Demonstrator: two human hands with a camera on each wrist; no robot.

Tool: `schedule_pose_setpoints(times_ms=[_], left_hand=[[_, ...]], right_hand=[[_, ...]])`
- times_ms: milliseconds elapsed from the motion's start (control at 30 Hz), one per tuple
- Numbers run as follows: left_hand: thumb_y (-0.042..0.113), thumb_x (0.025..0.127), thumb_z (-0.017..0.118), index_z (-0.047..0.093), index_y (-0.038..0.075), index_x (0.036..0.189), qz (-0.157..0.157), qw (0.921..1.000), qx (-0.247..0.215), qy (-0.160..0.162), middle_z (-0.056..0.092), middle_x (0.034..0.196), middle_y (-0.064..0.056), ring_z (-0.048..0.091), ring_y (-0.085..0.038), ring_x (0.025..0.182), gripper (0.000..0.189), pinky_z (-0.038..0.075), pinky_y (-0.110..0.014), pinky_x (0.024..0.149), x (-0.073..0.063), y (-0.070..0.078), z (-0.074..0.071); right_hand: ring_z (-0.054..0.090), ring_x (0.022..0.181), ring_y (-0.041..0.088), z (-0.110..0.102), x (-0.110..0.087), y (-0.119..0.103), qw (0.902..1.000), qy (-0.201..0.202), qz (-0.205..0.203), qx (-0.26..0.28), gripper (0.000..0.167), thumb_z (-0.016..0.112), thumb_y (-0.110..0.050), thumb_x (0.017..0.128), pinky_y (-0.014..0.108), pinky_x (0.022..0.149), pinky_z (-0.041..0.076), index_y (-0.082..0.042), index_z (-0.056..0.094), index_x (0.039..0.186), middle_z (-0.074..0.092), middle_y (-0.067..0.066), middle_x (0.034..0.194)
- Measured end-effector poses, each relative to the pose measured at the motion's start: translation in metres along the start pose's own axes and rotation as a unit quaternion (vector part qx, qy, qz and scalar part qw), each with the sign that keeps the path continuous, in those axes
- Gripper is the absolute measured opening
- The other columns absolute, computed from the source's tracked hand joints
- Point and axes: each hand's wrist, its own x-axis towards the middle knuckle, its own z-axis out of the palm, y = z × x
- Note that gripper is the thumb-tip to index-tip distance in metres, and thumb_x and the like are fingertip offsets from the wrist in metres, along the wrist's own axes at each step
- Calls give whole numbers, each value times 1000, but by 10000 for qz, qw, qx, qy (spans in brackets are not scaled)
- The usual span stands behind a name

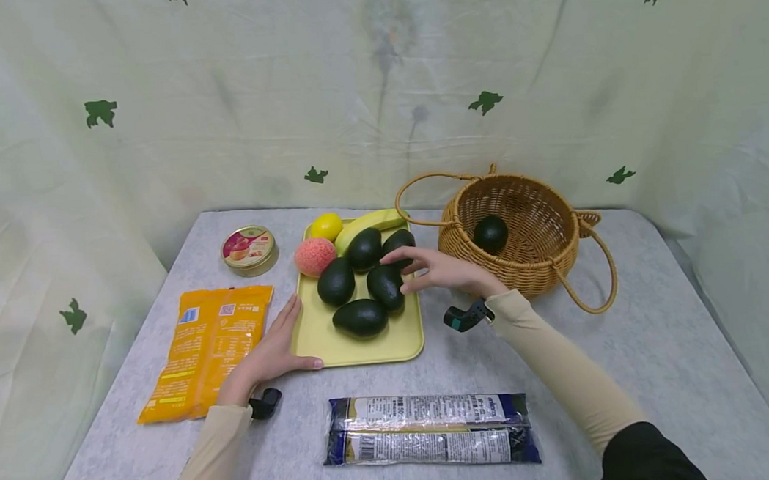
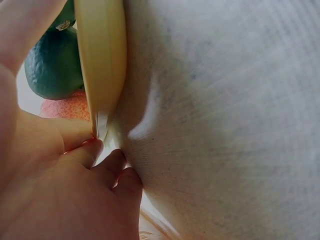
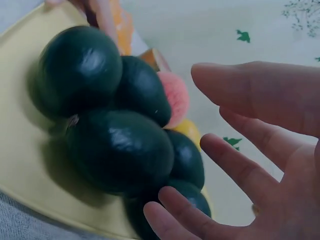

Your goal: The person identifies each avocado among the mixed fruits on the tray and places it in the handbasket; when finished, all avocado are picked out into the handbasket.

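Observation:
Several dark green avocados (image 1: 361,318) lie on a yellow tray (image 1: 391,348), beside a pink peach-like fruit (image 1: 315,257), a lemon (image 1: 326,227) and a banana (image 1: 372,227). My left hand (image 1: 269,356) rests against the tray's left edge, thumb spread along the front corner; the left wrist view shows its fingers at the tray's rim (image 2: 102,60). Over the tray's right side, my right hand (image 1: 435,270) has its fingers spread beside the avocados and holds nothing. In the right wrist view a gap shows between the thumb and the nearest avocado (image 3: 122,150). Another avocado (image 1: 491,234) sits inside the wicker basket (image 1: 522,279).
The basket's handles stick out to the left and right, the left one reaching over the tray's corner. An orange packet (image 1: 213,353) lies left of the tray, with a round tin (image 1: 249,250) behind it. Blue-ended plastic packages (image 1: 431,429) lie in front.

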Motion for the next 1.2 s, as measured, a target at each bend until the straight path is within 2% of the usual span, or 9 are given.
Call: schedule_pose_setpoints(times_ms=[67,167,300,367,767,933,1200], left_hand=[[36,70,85,6,-12,147,-24,10000,-1,-8,-3,156,-24,4,-41,141,121,11,-56,111,0,0,0],[37,70,85,5,-12,148,-63,10000,17,-20,-3,157,-24,4,-41,142,121,10,-56,111,0,1,0],[38,71,84,5,-11,148,-95,9999,26,-36,-4,157,-24,4,-41,142,121,10,-56,111,0,1,-1],[38,71,84,4,-10,148,-107,9999,17,-43,-4,157,-24,4,-41,142,121,10,-56,111,0,2,-1],[38,70,84,5,-11,148,-109,9999,18,-40,-3,157,-24,4,-41,141,121,10,-57,111,0,2,-1],[38,71,84,5,-11,148,-71,10000,30,-27,-3,157,-24,4,-42,141,121,10,-57,111,-1,2,-1],[38,71,84,5,-11,148,-44,10000,63,-8,-3,156,-25,4,-42,141,121,10,-57,111,-1,2,-1]], right_hand=[[35,132,40,1,2,4,10000,-60,-5,-61,56,63,-11,92,50,103,35,-20,42,144,30,2,152],[32,133,40,2,8,10,9992,-245,-232,-221,60,64,-11,92,52,106,31,-15,38,146,26,7,153],[30,135,33,4,16,15,9958,-426,-611,-533,65,66,-8,89,53,107,29,-8,35,147,25,12,152],[30,135,29,5,19,17,9942,-425,-671,-722,66,67,-8,89,52,107,31,-7,35,146,26,13,152],[24,139,27,10,36,18,9849,-466,-395,-1619,61,70,-12,86,41,101,38,-9,45,142,25,18,153],[26,137,27,13,37,18,9888,-305,-353,-1415,59,73,-8,82,42,100,39,-8,51,137,29,16,150],[30,135,22,7,23,22,9975,58,-389,-591,57,75,-6,80,42,99,39,-12,56,133,33,10,149]])
